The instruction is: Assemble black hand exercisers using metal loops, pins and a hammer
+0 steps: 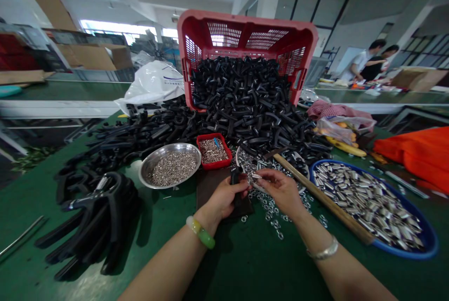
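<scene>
My left hand [224,196] is closed round a black plastic handle part [235,175], mostly hidden by the fingers. Between the fingertips of my right hand [283,192] is a small metal coil spring [256,176], its end against or very near the black part. Both hands are above a dark flat block [210,193]. Behind the right hand, a pale dish [242,156] is heaped with small metal eye pieces, many spilled onto the green table [224,273]. A wooden-handled hammer [322,200] lies across the dish and the rim of a blue tray [433,245] full of springs [368,203].
A tipped red crate [245,16] spills black handles [242,86] over the table. Small metal pins fill a steel bowl [143,175] and a red box [213,165]. Spring-fitted black handles [91,217] are piled left. Bananas [345,146] and orange cloth [417,151] lie right. Two people stand behind.
</scene>
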Available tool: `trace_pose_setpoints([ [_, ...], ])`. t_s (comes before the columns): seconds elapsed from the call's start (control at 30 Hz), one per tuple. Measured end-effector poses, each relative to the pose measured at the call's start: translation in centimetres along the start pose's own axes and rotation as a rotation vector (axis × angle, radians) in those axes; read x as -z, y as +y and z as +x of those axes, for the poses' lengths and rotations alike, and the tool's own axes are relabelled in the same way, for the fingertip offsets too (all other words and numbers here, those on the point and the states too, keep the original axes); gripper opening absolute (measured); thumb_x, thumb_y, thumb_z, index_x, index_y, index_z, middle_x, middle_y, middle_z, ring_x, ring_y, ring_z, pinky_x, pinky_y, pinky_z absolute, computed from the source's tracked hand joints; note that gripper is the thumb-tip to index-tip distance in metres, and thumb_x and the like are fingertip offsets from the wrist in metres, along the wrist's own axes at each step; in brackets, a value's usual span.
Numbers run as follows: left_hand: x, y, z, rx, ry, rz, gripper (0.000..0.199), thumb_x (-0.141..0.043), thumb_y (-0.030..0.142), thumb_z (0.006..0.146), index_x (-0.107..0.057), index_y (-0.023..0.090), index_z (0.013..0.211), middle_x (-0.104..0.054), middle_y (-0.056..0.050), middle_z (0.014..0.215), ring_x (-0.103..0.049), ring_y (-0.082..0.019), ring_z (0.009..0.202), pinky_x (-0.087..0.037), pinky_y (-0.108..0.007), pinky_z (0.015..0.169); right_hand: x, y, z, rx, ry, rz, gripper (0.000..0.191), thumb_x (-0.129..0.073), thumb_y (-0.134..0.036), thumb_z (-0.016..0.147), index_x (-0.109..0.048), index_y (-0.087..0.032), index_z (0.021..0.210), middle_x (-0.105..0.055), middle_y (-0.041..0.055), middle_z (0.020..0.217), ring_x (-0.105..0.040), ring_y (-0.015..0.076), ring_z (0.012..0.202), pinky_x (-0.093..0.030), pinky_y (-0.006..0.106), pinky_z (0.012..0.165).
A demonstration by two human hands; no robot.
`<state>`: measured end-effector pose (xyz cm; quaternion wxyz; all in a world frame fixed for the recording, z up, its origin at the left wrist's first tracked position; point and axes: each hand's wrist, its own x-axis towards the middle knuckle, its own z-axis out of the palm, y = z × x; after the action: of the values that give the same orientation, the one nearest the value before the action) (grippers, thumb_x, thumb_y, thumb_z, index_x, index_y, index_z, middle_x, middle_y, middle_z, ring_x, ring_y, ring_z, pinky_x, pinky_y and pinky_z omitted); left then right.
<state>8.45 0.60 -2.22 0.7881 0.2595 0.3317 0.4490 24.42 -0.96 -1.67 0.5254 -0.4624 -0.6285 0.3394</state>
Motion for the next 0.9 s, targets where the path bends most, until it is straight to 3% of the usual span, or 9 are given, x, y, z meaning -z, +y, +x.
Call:
trace_pose_setpoints([
  [0.2, 0.1, 0.2, -0.1, 0.021, -0.003, 0.021, 0.021, -0.062, 0.004, 0.064, -0.057, 0.013, 0.082, -0.061, 0.0, 0.064, -0.054, -0.004, 0.051, -0.04, -0.01, 0.045, 0.0, -0.5, -0.1, 0.033, -0.048, -0.041, 0.017, -0.062, -0.026, 0.07, -0.064, -0.019, 0.086, -0.064, 0.0054, 0.091, -0.059, 0.0173, 0.086, -0.049, 0.034, 0.078],
  [0.53, 0.9, 0.1, -0.7, -0.015, -0.067, -0.065, 0.033, -0.064, 0.007, 0.063, -0.057, 0.014, 0.094, -0.06, 0.001, 0.067, -0.056, -0.004, 0.055, -0.039, -0.009, 0.045, 1.0, -0.7, 0.4, -0.163, -0.279, 0.036, 0.021, -0.064, -0.03, 0.068, -0.063, -0.018, 0.085, -0.064, 0.002, 0.077, -0.059, 0.0134, 0.068, -0.05, 0.031, 0.068],
  [0.77, 0.3, -0.3, -0.9, -0.13, -0.012, 0.064, 0.029, -0.066, 0.01, 0.056, -0.057, 0.013, 0.084, -0.059, 0.002, 0.059, -0.056, -0.008, 0.055, -0.039, -0.015, 0.05, 0.7, -2.4, 0.3, -0.093, -0.142, -0.054, 0.023, -0.063, -0.029, 0.067, -0.062, -0.02, 0.089, -0.062, 0.0039, 0.091, -0.058, 0.0168, 0.085, -0.047, 0.032, 0.077],
  [0.9, 0.1, -0.7, -1.2, -0.26, 0.032, 0.191, 0.031, -0.066, 0.007, 0.051, -0.058, 0.012, 0.08, -0.058, 0.003, 0.059, -0.05, -0.006, 0.05, -0.038, -0.018, 0.051, -1.4, -2.6, 0.2, -0.241, -0.057, 0.076, 0.032, -0.062, -0.035, 0.068, -0.057, -0.017, 0.094, -0.063, 0.0046, 0.085, -0.058, 0.0141, 0.072, -0.047, 0.027, 0.061],
])
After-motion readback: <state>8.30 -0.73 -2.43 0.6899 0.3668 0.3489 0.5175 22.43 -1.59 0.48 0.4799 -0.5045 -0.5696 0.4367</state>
